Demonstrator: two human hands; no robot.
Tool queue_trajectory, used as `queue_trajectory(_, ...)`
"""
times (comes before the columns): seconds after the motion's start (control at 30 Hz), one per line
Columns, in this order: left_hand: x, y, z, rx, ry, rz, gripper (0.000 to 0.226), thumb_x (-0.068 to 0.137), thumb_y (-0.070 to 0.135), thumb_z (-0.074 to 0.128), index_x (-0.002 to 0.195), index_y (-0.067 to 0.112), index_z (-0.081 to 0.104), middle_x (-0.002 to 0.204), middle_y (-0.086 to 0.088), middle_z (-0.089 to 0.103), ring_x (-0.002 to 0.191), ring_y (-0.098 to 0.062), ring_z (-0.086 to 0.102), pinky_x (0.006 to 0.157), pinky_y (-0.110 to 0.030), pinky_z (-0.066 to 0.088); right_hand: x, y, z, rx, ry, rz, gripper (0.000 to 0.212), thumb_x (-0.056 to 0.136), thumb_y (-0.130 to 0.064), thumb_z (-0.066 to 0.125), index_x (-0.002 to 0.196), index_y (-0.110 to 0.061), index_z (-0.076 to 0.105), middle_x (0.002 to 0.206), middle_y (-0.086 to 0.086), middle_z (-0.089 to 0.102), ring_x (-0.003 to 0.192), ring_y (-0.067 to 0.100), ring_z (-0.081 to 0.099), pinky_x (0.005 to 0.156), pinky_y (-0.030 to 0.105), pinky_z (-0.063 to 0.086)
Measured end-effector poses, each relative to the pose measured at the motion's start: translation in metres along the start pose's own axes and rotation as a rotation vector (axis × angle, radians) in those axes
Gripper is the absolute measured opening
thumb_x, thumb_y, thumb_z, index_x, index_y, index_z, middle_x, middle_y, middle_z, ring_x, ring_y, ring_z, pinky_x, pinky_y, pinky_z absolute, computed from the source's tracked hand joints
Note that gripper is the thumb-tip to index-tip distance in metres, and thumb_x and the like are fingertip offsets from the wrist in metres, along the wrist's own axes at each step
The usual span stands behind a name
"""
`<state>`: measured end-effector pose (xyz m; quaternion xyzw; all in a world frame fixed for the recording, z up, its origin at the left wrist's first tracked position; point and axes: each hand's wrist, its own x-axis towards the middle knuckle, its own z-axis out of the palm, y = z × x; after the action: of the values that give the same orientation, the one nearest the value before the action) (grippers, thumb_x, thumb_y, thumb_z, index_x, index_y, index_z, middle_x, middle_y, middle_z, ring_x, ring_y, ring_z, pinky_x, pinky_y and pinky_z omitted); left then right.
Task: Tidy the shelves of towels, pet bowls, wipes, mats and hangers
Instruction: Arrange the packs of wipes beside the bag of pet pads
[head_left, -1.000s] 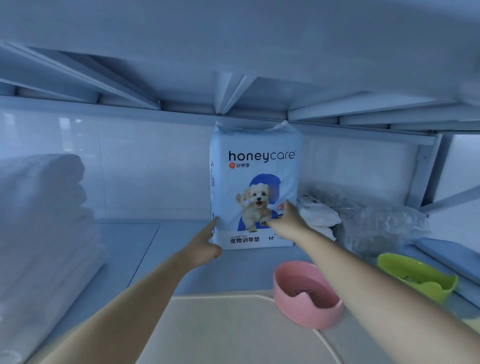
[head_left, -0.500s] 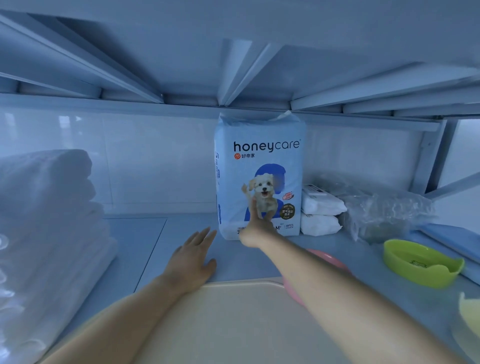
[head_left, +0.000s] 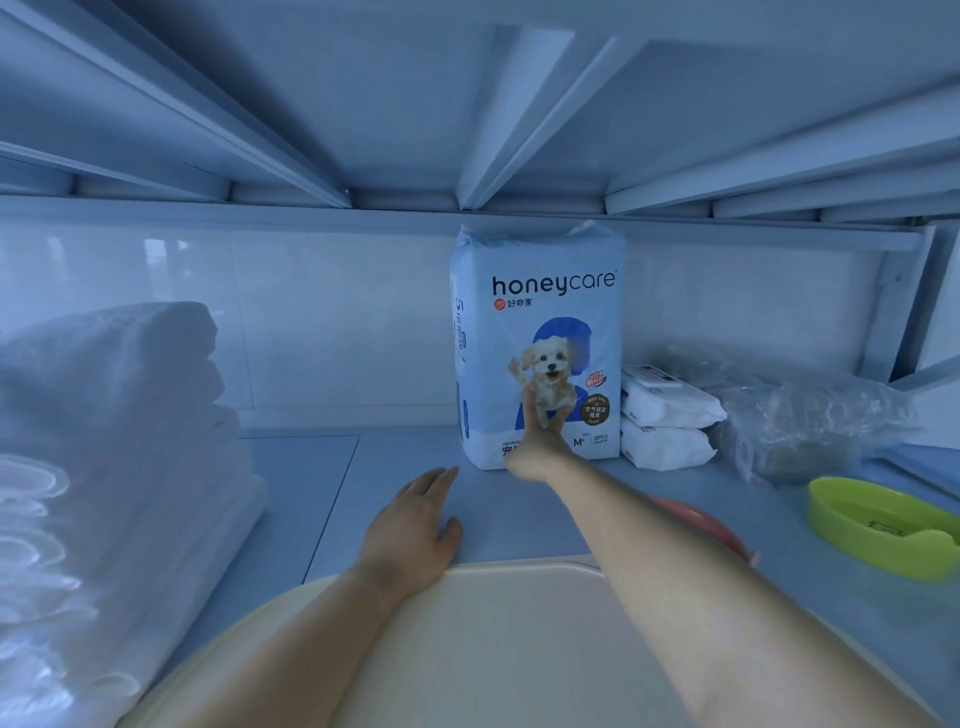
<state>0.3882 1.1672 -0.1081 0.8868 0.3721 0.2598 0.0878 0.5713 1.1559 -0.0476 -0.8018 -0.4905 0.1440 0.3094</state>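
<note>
Pushing honeycare pad pack (head_left: 540, 291) to back edge of shelf (head_left: 291, 493): right hand (head_left: 535, 441) presses it, fingers straight; left hand (head_left: 415, 525) flat, empty. Next, probably: release gently

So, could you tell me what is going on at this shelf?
A person is tidying. Their right hand presses against the upright honeycare pad pack at the back, while the left hand rests flat on the shelf in front. Folded towels sit left; wipes packs and a green bowl right.
</note>
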Motion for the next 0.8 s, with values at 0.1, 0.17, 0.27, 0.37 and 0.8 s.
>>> queue_trajectory(0.1, 0.000, -0.001, 0.002, -0.004, -0.012, -0.011, 0.060, 0.092, 0.030, 0.043, 0.148, 0.026, 0.020, 0.152, 0.010, 0.024, 0.137, -0.011, 0.027, 0.107, -0.026, 0.032, 0.008, -0.001, 0.001, -0.019, 0.002, 0.012, 0.106, 0.083, -0.001, 0.046, 0.126, -0.048, -0.038, 0.142, 0.012, -0.046, 0.100, 0.025, 0.058, 0.071, 0.030, 0.051)
queue_trajectory(0.17, 0.001, -0.001, 0.002, -0.004, -0.013, -0.014, 0.060, 0.092, 0.029, 0.042, 0.147, 0.025, 0.021, 0.152, 0.010, 0.025, 0.136, -0.011, 0.029, 0.107, -0.027, 0.033, 0.012, -0.002, 0.003, -0.027, -0.001, 0.027, 0.107, 0.083, -0.003, 0.047, 0.125, -0.048, -0.039, 0.142, 0.013, -0.045, 0.103, 0.026, 0.058, 0.071, 0.030, 0.052)
queue_trajectory(0.27, 0.000, 0.001, 0.001, -0.001, 0.001, -0.016, 0.057, 0.091, 0.028, 0.042, 0.146, 0.025, 0.025, 0.150, 0.010, 0.029, 0.134, -0.011, 0.032, 0.105, -0.026, 0.035, 0.010, -0.006, 0.000, -0.047, -0.025, 0.032, 0.106, 0.082, -0.003, 0.047, 0.131, -0.047, -0.036, 0.142, 0.013, -0.045, 0.096, 0.027, 0.061, 0.061, 0.028, 0.048)
queue_trajectory(0.37, 0.000, 0.004, -0.001, 0.019, 0.034, -0.020, 0.054, 0.091, 0.026, 0.042, 0.144, 0.025, 0.030, 0.146, 0.010, 0.033, 0.131, -0.011, 0.036, 0.100, -0.024, 0.037, 0.004, -0.004, -0.015, -0.074, -0.079, 0.008, 0.100, 0.085, -0.004, 0.047, 0.137, -0.046, -0.028, 0.147, 0.012, -0.038, 0.074, 0.020, 0.057, 0.052, 0.025, 0.042)
queue_trajectory(0.8, -0.013, 0.032, -0.008, 0.039, 0.050, 0.365, 0.044, 0.081, 0.030, 0.035, 0.118, 0.029, 0.059, 0.120, 0.012, 0.057, 0.107, -0.012, 0.057, 0.078, -0.024, 0.049, -0.128, 0.074, -0.124, -0.100, -0.091, -0.161, 0.032, 0.087, -0.018, 0.062, 0.119, -0.022, 0.060, 0.126, -0.006, 0.059, 0.113, 0.009, 0.056, 0.101, 0.026, 0.041)
